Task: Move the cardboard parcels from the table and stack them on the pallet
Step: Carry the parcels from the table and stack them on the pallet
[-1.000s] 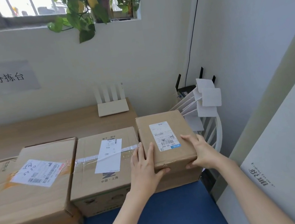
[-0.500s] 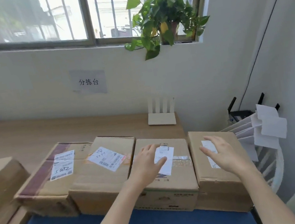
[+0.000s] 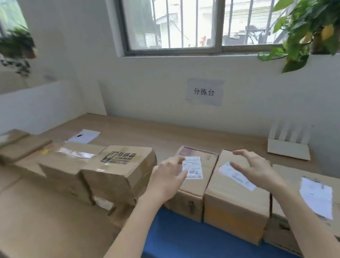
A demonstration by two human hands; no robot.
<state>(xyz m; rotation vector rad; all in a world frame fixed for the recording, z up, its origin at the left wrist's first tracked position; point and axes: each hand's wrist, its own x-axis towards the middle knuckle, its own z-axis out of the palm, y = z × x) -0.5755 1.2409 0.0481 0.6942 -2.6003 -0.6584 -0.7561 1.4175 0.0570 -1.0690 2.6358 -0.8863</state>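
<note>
A row of labelled cardboard parcels stands on the blue pallet [image 3: 194, 248]: one with a white label [image 3: 196, 182], one beside it [image 3: 234, 203], and a larger one [image 3: 321, 217] at the right. More parcels lie on the wooden table [image 3: 34, 213] to the left, the nearest with a black print [image 3: 118, 171]. My left hand [image 3: 167, 179] hovers in the air in front of the labelled parcel, fingers loosely spread, holding nothing. Over the neighbouring parcel my right hand [image 3: 255, 167] floats with relaxed fingers, also holding nothing.
A white router [image 3: 287, 147] stands on the wooden surface by the wall. A paper sign [image 3: 204, 92] hangs under the barred window, and a potted plant [image 3: 312, 25] sits on the sill. A loose white sheet [image 3: 82, 136] lies on the table at the back.
Both hands let go of the small parcel at the pallet's right end and lifted. The view swung left, bringing the table's parcels into sight.
</note>
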